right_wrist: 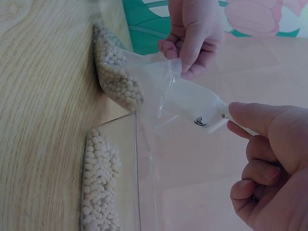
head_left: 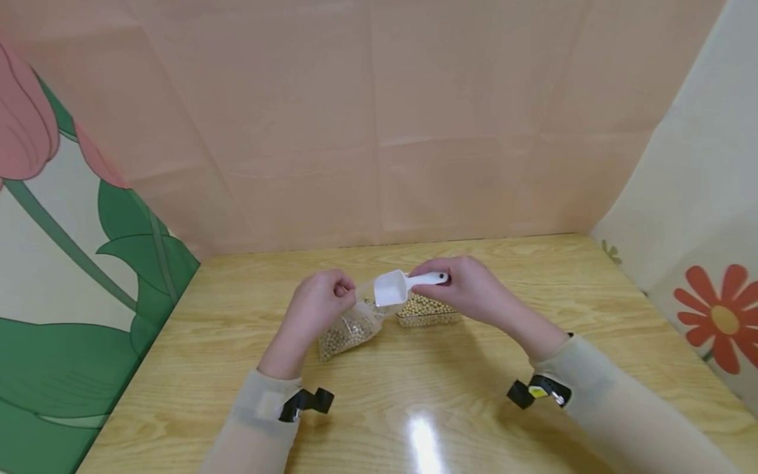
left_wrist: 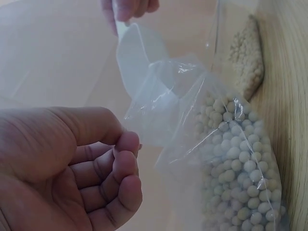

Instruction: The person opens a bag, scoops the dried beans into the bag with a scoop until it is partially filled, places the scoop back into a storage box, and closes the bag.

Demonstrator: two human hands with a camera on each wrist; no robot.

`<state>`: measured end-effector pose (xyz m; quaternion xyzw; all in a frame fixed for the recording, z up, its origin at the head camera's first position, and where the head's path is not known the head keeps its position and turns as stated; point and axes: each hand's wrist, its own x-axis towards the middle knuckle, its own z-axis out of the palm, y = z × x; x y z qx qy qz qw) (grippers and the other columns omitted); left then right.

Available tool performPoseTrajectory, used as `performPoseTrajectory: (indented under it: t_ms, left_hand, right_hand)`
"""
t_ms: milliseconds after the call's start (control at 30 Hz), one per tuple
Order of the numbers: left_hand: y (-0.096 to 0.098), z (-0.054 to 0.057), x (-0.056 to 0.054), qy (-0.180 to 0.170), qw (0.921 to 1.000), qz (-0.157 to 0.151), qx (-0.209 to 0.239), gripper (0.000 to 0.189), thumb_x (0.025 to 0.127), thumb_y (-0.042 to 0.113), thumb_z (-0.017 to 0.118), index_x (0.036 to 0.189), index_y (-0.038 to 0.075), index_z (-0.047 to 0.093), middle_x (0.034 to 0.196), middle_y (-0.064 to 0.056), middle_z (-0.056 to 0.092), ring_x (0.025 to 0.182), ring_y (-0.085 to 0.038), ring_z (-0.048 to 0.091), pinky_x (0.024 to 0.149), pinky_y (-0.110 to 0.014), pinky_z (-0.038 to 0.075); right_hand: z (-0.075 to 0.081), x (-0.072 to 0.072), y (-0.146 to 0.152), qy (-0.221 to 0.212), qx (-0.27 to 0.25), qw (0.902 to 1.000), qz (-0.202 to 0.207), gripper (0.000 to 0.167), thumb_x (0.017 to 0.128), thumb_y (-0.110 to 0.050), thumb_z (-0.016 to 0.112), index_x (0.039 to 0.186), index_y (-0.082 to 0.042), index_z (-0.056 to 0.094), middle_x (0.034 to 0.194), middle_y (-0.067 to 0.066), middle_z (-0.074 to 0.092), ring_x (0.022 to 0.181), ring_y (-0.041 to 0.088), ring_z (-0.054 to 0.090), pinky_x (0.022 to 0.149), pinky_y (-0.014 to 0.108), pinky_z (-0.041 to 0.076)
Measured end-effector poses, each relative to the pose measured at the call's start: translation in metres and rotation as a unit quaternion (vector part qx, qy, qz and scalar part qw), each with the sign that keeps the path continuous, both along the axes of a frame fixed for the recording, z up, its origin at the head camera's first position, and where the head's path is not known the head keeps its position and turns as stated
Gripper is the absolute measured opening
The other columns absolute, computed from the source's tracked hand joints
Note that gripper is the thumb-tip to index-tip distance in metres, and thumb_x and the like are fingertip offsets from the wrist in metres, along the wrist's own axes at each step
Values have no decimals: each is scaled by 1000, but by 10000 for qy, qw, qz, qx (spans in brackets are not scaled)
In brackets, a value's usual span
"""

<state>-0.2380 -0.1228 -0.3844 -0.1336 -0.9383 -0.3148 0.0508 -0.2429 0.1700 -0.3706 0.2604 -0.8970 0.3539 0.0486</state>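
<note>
A clear plastic bag (head_left: pixel 351 334) with round beige beans in its lower part stands tilted on the table. My left hand (head_left: pixel 318 301) pinches the rim of its mouth between thumb and index finger, the other fingers curled loosely. My right hand (head_left: pixel 474 284) grips the handle of a white scoop (head_left: pixel 389 288) between thumb and fingers. In the left wrist view, the front of the scoop (left_wrist: pixel 137 55) lies at the bag's mouth, partly behind the clear film. No beans show in the visible part of the scoop's bowl.
Just right of the bag stands a clear rectangular container (head_left: pixel 429 320) holding more of the beans, below my right hand. The wood-grain table (head_left: pixel 249 395) meets a pink backdrop (head_left: pixel 379 164) behind, with flower-patterned panels at both sides.
</note>
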Motion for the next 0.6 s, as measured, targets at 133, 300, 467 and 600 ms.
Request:
performPoseTrajectory:
  t_ms: [133, 300, 467, 600]
  left_hand:
    - [0, -3, 0, -28, 9998, 66, -188, 6, 98, 6, 74, 99, 8, 79, 83, 0, 69, 71, -17, 61, 70, -36, 54]
    - [-2, -4, 3, 50, 9994, 159, -316, 5, 97, 7, 73, 95, 10, 77, 80, 1, 68, 68, -17, 60, 67, -36, 52]
    - [-6, -6, 6, 127, 9996, 223, -155, 5, 98, 11, 70, 94, 13, 72, 78, 1, 66, 62, -18, 55, 62, -36, 46]
    - [-9, -5, 8, -71, 9989, 354, 284, 4, 97, 12, 69, 95, 14, 71, 80, 1, 68, 64, -18, 57, 61, -36, 49]
  right_hand:
    - [-1, 1, 1, -33, -26, 10000, 0, 21, 98, -26, 87, 119, -19, 86, 105, -1, 81, 74, 13, 66, 66, 33, 55]
    - [-4, 3, 2, -153, -153, 9998, -49, 24, 99, -27, 86, 121, -18, 86, 107, 0, 81, 74, 14, 67, 65, 33, 55]
    - [-9, 8, 8, -405, -481, 9979, -136, 26, 100, -27, 85, 123, -16, 85, 107, 1, 80, 77, 16, 67, 65, 32, 56]
    - [-9, 13, 16, -601, -712, 9954, -239, 28, 100, -30, 85, 123, -15, 84, 110, 4, 79, 76, 18, 65, 62, 31, 54]
